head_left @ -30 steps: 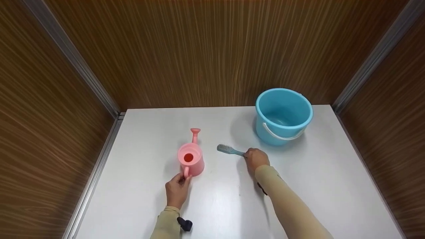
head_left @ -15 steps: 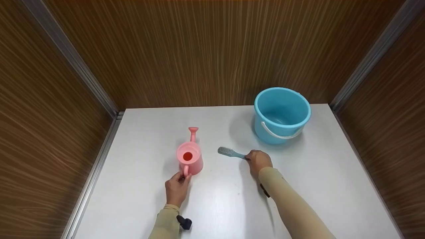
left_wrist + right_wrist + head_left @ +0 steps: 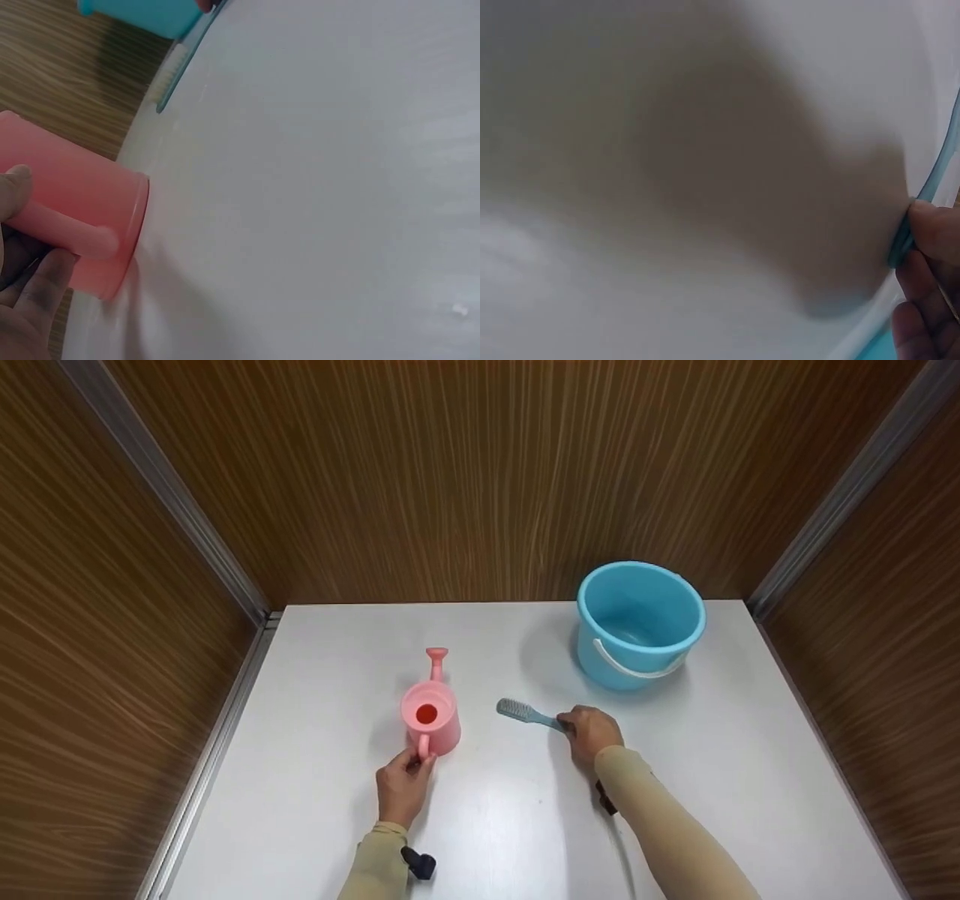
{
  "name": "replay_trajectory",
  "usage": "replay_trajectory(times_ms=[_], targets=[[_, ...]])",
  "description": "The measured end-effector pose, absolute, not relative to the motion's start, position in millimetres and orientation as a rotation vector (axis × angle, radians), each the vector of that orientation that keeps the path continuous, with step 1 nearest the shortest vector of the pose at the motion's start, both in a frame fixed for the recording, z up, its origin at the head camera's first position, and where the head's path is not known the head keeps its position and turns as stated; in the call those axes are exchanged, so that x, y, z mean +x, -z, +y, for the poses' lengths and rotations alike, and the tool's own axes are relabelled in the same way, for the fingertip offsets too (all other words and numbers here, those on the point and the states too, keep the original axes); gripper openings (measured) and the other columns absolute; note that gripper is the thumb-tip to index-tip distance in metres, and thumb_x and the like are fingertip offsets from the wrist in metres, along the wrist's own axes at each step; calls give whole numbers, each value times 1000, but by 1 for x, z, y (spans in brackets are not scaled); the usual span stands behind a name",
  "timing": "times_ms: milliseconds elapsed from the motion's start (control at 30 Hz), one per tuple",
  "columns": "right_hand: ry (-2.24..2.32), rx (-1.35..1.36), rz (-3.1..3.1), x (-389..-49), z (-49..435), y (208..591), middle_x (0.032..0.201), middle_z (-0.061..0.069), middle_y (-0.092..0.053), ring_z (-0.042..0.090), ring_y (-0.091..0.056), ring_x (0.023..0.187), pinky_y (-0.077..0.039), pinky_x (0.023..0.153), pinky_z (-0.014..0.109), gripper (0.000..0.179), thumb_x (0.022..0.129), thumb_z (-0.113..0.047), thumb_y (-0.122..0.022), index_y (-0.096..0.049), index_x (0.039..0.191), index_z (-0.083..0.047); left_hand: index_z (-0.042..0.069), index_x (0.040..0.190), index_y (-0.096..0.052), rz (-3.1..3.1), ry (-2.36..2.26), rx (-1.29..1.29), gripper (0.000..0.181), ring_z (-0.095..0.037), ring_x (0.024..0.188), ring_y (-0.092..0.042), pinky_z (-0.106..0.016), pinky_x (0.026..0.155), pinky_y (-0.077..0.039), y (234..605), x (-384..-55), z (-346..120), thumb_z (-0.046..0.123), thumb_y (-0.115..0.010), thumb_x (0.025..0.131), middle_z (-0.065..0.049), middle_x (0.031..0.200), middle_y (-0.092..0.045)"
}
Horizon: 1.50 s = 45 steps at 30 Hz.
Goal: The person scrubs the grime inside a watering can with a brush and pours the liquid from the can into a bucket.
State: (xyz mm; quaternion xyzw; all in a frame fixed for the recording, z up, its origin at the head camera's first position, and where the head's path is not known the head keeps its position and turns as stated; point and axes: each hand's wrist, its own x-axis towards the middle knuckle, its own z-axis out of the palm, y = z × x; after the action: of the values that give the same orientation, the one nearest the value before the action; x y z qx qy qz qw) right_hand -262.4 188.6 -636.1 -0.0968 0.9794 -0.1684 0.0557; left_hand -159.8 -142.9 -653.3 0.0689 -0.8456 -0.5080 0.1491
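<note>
A pink watering can (image 3: 431,718) stands upright on the white table, its spout toward the back wall. My left hand (image 3: 403,789) grips the can's handle (image 3: 64,229), with thumb and fingers around it in the left wrist view. To the right, my right hand (image 3: 592,733) holds a blue-grey scrub brush (image 3: 529,712) by the end of its handle. The brush's bristled head points left toward the can, and pale bristles (image 3: 166,75) show in the left wrist view. In the right wrist view, thumb and fingers pinch the handle end (image 3: 901,244).
A light blue bucket (image 3: 619,666) with a white handle stands at the back right, beyond my right hand. Nothing shows inside it. Brown wood-grain panels (image 3: 480,480) enclose the white table (image 3: 315,682) at the back and both sides.
My right hand has moved slightly toward me and to the right, carrying the brush with it. My left hand and the watering can have stayed in place.
</note>
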Motion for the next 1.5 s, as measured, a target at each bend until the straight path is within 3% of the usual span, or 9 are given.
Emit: replay_trajectory(times_ms=[533, 800, 1067, 1500], targets=[[521, -334, 2988, -260, 185, 638, 92, 2, -62, 20, -59, 87, -51, 87, 40, 24, 86, -4, -71, -74, 108, -14, 10, 95, -71, -2388, 1427, 149, 14, -10, 80, -67, -24, 72, -55, 653, -159, -146, 14, -77, 83, 1, 86, -71], [613, -255, 2909, -261, 185, 637, 104, 4, -63, 23, -58, 101, -46, 96, 44, 24, 88, -6, -68, -71, 111, -15, 10, 94, -71, -2395, 1424, 164, 13, -10, 79, -66, -24, 72, -55, 652, -159, -145, 14, -77, 83, 1, 86, -71], [635, -267, 2909, -263, 188, 637, 109, 4, -62, 24, -56, 106, -44, 98, 45, 27, 88, -6, -69, -70, 113, -16, 10, 97, -71, -2420, 1439, 176, 15, -10, 81, -65, -25, 74, -55, 651, -159, -146, 17, -76, 84, 1, 88, -71], [737, -392, 2911, -263, 198, 642, 95, 1, -59, 19, -57, 85, -51, 87, 42, 24, 84, -5, -73, -69, 107, -12, 10, 93, -71, -2409, 1420, 150, 12, -10, 77, -64, -27, 71, -55, 653, -160, -146, 16, -76, 84, 2, 85, -70]])
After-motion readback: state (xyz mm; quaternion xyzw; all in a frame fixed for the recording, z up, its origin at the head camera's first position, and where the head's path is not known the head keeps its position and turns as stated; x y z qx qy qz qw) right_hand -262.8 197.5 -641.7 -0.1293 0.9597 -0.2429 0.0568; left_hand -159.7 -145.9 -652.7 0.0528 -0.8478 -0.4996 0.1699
